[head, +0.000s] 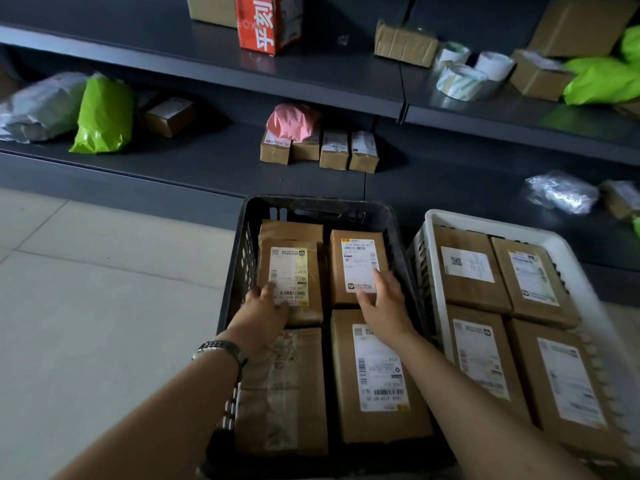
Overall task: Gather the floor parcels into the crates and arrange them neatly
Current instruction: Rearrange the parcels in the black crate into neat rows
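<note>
A black crate (311, 209) on the floor holds several brown cardboard parcels with white labels. My left hand (266, 306) grips the near end of the far-left parcel (291, 268), thumb on its label and fingers on its left side. My right hand (381, 299) rests with straight fingers on the far-right parcel (353, 261). Two more parcels lie nearer me, one with torn tape (284, 393) and one with a long label (377, 375). A white crate (433, 223) to the right holds several more labelled parcels.
Dark grey shelving runs behind the crates. Its low shelf carries small boxes (332, 150), a pink bag (294, 121), a green bag (104, 116) and grey bags. The upper shelf has a red box (266, 22), tape rolls (460, 79) and cartons. Pale floor tiles (104, 306) lie to the left.
</note>
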### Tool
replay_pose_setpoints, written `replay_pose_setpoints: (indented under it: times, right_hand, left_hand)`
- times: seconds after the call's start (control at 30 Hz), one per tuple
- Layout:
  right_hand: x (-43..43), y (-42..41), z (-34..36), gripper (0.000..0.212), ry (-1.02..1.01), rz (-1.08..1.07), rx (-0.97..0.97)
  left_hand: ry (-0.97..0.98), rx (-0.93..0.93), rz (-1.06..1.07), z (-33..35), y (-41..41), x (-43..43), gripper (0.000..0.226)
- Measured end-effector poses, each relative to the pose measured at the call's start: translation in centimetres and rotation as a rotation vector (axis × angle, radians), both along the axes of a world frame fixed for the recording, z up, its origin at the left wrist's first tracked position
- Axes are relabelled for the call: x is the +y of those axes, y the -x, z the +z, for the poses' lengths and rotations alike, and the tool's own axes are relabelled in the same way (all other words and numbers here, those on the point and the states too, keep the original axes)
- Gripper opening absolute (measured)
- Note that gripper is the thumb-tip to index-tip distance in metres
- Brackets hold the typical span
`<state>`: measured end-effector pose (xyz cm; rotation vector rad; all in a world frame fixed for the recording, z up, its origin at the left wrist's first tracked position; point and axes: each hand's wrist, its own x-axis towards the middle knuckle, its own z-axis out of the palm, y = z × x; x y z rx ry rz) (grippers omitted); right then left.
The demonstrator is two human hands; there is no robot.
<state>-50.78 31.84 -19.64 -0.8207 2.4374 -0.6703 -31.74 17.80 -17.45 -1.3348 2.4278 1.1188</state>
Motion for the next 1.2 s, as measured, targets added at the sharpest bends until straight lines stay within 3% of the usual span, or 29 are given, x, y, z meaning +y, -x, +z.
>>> replay_pose_setpoints:
  times: [0.07, 0.2, 0.33, 0.53, 0.63, 0.73, 0.93, 1.2]
  right_hand:
    - [0.5, -0.4, 0.0, 0.066, 0.056, -0.071, 0.011]
    - [0.9, -0.4, 0.3, 0.067, 0.024, -0.141, 0.002]
    - [-0.8, 0.5, 0.6, 0.083, -0.066, -0.153, 0.014]
    - [-2.2, 1.8, -0.5, 0.087, -0.178, 0.012, -0.041]
    - [-1.7, 2.0, -0.7, 0.086, -0.120, 0.071, -0.067]
    - [-1.7, 2.5, -0.5, 0.084, -0.110, 0.126, -0.080]
    - [-2.0, 3.0, -0.1, 0.094, -0.142, 0.189, -0.048]
    - [-3.4, 3.6, -1.3, 0.099, -0.189, 0.298, 0.100]
  left_hand:
    - [-0.127, 0.107, 0.115, -0.1, -0.7, 0.0, 0.060]
    - [-0.156, 0.108, 0.272, -0.9, -1.6, 0.7, 0.051]
    - [-0.269, 0.211, 0.388, -1.2, -0.9, 0.4, 0.056]
    - [-0.259, 0.300, 0.329, -2.8, -0.6, 0.7, 0.062]
    - [-0.263, 0.302, 0.215, -3.3, -1.4, 1.5, 0.081]
    - [-0.166, 0.286, 0.015, -3.6, -1.8, 2.3, 0.103]
    - [-0.048, 0.275, 0.111, -3.9, -0.2, 2.5, 0.090]
    - [0.140, 0.210, 0.087, -4.3, 0.0, 2.6, 0.091]
